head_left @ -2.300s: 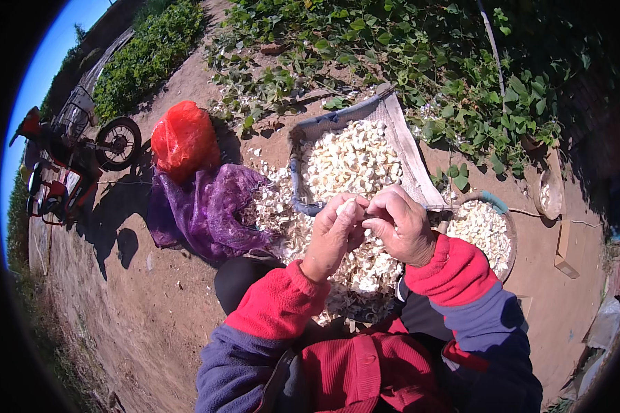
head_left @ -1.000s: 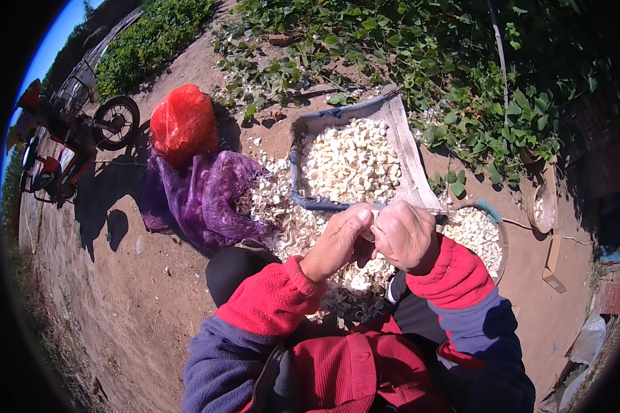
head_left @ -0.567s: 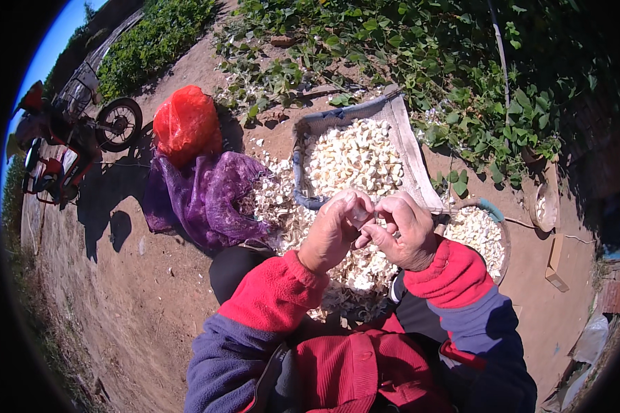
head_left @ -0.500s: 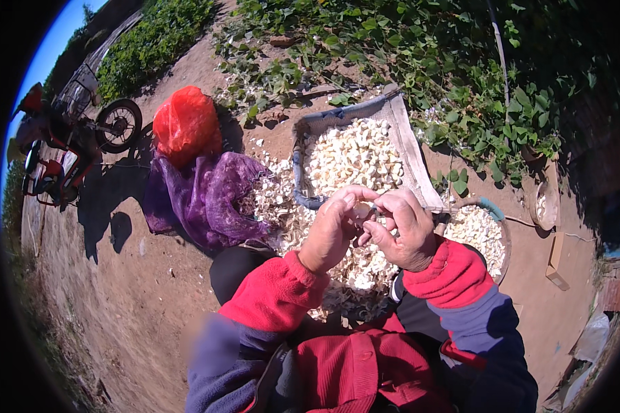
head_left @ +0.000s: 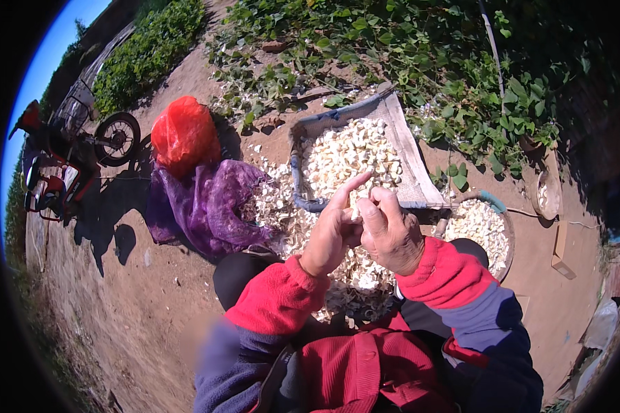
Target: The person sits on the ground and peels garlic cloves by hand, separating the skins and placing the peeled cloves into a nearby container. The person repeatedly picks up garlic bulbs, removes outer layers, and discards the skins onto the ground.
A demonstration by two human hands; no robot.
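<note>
Garlic clove (head_left: 355, 214) sits pinched between your two hands — left hand (head_left: 332, 234) with its forefinger raised, right hand (head_left: 390, 230) curled — above the peeled heap (head_left: 351, 155).

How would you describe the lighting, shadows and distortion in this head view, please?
Head view: hard sunlight; the left hand and right hand are bright, the scooter throws a dark shadow on the dirt; fisheye bends the edges inside a black rim.

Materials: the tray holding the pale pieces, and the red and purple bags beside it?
Tray: looks like woven sackcloth, matte with a visible weave, on a blue-grey rolled rim.
Red bag and purple bag: probably plastic mesh netting, slightly translucent and crumpled.
</note>
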